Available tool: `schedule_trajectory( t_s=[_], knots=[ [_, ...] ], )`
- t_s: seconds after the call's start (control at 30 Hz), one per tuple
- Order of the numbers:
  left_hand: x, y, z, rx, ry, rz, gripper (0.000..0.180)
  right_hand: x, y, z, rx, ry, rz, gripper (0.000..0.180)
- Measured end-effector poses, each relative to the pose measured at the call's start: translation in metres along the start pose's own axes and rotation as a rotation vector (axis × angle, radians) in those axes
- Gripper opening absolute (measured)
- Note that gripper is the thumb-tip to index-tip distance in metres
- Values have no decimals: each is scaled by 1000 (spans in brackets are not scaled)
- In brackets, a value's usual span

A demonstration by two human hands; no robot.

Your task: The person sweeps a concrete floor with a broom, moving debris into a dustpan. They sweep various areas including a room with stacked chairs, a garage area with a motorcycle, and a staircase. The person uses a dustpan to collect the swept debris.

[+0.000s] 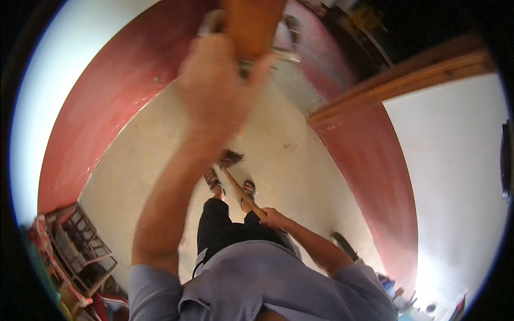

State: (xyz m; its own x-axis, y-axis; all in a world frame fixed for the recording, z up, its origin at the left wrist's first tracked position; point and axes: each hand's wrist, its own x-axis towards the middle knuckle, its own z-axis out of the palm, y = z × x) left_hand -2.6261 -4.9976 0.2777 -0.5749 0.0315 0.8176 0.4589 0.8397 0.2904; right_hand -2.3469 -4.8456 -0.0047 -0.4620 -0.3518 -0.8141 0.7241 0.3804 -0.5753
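My right hand (276, 218) is closed around a long wooden handle (242, 190), held low in front of my body. At its far end is a dark, shaggy head (230, 158) beside my sandalled feet; whether it is a broom or a mop I cannot tell. Raised and stretched far forward, my left hand (219, 80) is smeared by motion. Its thumb side lies against the lower end of an orange-brown wooden piece (254, 27), close to the camera. The blur and the wood hide how its fingers lie.
A pale floor (289, 150) runs between red-and-white walls (123, 80). A wooden beam or frame (401, 80) juts from the right-hand wall. On the left stands a worn rack (80, 241) among clutter. A dark, long object (344, 245) lies behind my right arm.
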Motion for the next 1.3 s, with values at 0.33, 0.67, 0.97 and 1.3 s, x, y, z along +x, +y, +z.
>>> schedule_trajectory(
  t_s=[0.33, 0.67, 0.97, 1.3],
  knots=[
    [-58, 5, -40, -681, -446, 48, 39, 46, -93, -1, 185, -74, 157, 28],
    [-338, -202, -179, -18, -994, -1114, 29, 159, -244, -43, 670, 137, -46, 10],
    [-477, -122, -278, 517, -996, -1664, 22, 354, -366, -179, 999, 174, 75, 11],
    [-436, 101, -156, 207, -674, -2432, 17, 418, -320, -3, -550, 155, 224, 31]
  ],
)
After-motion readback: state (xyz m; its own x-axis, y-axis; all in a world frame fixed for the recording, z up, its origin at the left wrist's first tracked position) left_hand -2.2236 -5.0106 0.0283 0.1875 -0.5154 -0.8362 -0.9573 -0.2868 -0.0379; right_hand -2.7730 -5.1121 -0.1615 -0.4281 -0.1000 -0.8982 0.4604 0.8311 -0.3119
